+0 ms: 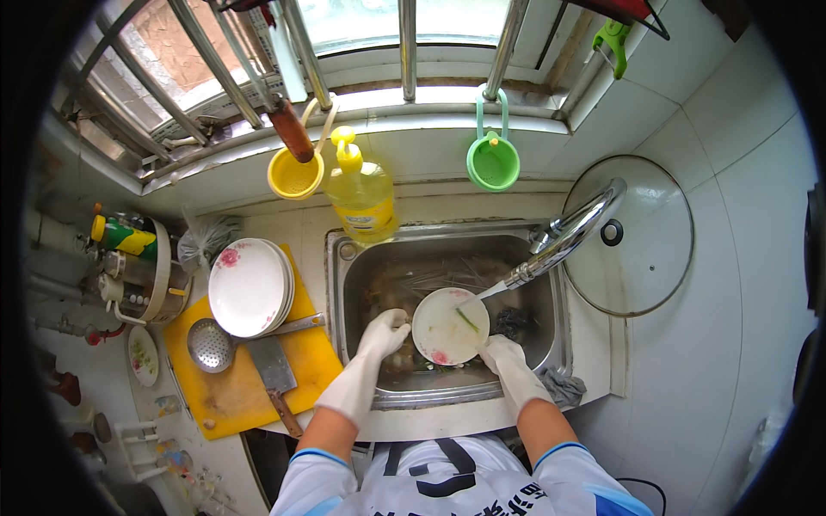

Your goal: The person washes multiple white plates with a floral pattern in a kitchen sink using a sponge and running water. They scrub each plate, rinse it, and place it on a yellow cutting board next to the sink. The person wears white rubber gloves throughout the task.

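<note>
Water runs from the chrome faucet [539, 264] onto a white floral plate [445, 335], where a green scrap lies. My right hand [506, 358], in a white rubber glove, grips the plate's lower right rim. At the plate's left rim is my gloved left hand [387, 332], its fingers bent; whether it grips the rim I cannot tell. Below the plate, the steel sink [561, 322] holds murky water with several thin sticks, perhaps chopsticks, and a dark scouring pad [510, 321].
Left of the sink, stacked white plates [248, 287], a skimmer [211, 346] and a cleaver [272, 364] rest on a yellow cutting board [226, 400]. A yellow pump bottle [361, 200] stands behind the sink. A glass lid [645, 258] leans at right; a grey rag [563, 387] lies near the sink's corner.
</note>
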Motion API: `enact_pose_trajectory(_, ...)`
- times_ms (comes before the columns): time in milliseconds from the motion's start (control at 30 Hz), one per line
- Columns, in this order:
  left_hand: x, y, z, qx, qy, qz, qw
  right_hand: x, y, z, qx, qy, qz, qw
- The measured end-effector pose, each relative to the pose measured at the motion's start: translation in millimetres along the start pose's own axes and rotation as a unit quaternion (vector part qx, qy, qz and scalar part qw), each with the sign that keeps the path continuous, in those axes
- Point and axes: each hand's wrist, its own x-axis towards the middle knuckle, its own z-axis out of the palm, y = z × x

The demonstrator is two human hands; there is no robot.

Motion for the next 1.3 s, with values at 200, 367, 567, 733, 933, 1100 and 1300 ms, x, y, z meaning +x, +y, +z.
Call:
enact_pose_trajectory(200,46,21,43,0.249,-0.094,-0.123,0.956,-117,47,-77,0.035,0.211,-0.201,0.956)
enact_pose_trajectory(367,70,-32,75,0.118,-0.151,-0.107,0.976,-160,121,-51,-0.126,0.332,-0.277,0.893)
enact_pose_trajectory(567,35,2,56,-0.077,-0.172,-0.222,0.957,-99,157,-36,0.405,0.223,-0.123,0.878)
enact_pose_trajectory(733,13,-11,20,-0.024,-0.143,-0.174,0.974,-113,20,-155,0.464,0.066,-0.237,0.851)
enact_pose_trajectory(933,-63,76,-57,0.300,0.036,0.014,0.953,-42,-12,-199,0.300,0.228,-0.284,0.882)
enact_pose_trajectory(1100,-79,60,-84,0.199,0.177,0.128,0.955,-51,-12,-163,0.535,0.126,-0.275,0.789)
enact_pose_trajectory(1300,-66,37,-45,-0.455,0.062,-0.186,0.869,-70,-25,-117,0.685,0.130,-0.266,0.665)
